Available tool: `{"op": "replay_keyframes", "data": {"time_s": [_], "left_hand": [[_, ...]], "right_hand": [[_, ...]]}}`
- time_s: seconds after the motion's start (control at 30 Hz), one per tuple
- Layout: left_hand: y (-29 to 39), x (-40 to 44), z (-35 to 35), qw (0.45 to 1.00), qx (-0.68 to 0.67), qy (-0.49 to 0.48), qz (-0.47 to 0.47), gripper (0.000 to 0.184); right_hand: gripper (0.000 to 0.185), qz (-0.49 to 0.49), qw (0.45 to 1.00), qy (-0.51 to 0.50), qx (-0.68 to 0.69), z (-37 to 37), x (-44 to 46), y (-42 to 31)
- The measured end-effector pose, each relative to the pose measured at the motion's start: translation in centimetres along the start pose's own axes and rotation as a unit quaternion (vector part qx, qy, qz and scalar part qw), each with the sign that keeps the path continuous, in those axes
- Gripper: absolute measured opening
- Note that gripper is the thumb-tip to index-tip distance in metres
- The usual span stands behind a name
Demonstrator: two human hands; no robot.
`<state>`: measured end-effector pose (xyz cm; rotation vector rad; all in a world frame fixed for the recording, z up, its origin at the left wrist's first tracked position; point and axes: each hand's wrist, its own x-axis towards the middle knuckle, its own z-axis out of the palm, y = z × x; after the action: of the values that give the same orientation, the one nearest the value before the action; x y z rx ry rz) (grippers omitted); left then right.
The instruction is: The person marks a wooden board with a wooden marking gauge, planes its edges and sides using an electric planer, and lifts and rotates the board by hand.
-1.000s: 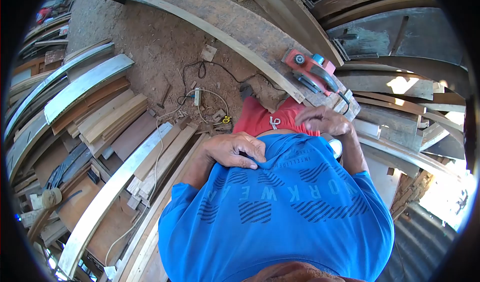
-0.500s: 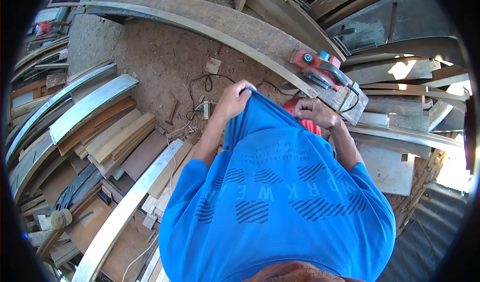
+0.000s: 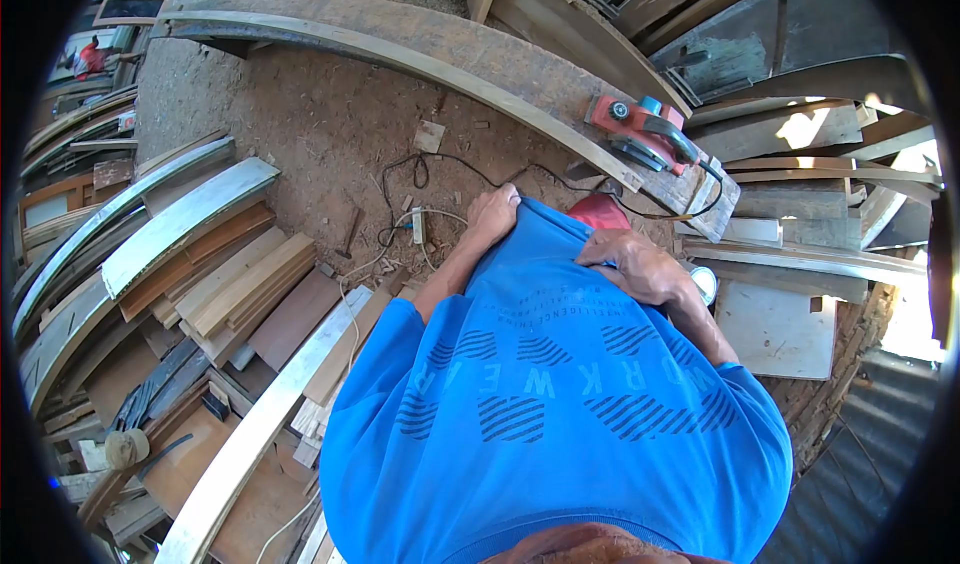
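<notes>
The blue shirt (image 3: 560,364) I wear is stretched forward, away from my waist. At its left front hem, my left hand (image 3: 493,212) is closed on the cloth. My right hand (image 3: 635,264) lies against the shirt farther right, its fingers bent around a fold near the hem. A bit of the red shorts (image 3: 600,212) shows between the hands, beyond the hem. Nearest past my right hand is a red electric planer (image 3: 645,134), resting on the end of a long workbench (image 3: 520,69).
A long wood strip (image 3: 440,74) lies along the bench's near edge. Stacked boards (image 3: 245,284) fill the left side. On the dirt floor lie a cable (image 3: 420,169), a power strip (image 3: 418,226) and a hammer (image 3: 350,232). Another person (image 3: 92,59) is far off at upper left.
Both hands have moved forward from the waist, drawing the shirt hem out. In the last half second my left hand has lowered slightly and my right hand has come onto the cloth.
</notes>
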<state>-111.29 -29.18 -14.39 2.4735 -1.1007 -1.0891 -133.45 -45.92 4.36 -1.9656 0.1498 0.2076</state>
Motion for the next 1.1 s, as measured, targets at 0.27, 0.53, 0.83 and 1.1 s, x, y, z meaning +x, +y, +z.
{"op": "replay_keyframes", "data": {"time_s": [0.27,0.53,0.83,1.1], "left_hand": [[-3.5,1.4,2.5,0.978,0.034,-0.175,0.105,0.029],[-2.6,1.2,-5.2,0.961,-0.186,-0.150,0.140,0.059],[-1.0,-0.6,-3.1,0.959,-0.068,-0.237,0.140,0.048],[4.7,-10.1,-15.7,0.800,-0.301,-0.338,0.394,0.030]], "right_hand": [[0.021,0.167,0.937,0.063,0.300,-2.2,-1.1,2.3],[0.035,0.320,0.813,0.481,-0.076,-2.7,-6.3,19.2],[0.035,0.324,0.850,0.373,-0.180,-4.3,-2.1,15.4],[0.022,0.153,0.983,-0.043,0.091,1.8,4.4,9.9]]}}
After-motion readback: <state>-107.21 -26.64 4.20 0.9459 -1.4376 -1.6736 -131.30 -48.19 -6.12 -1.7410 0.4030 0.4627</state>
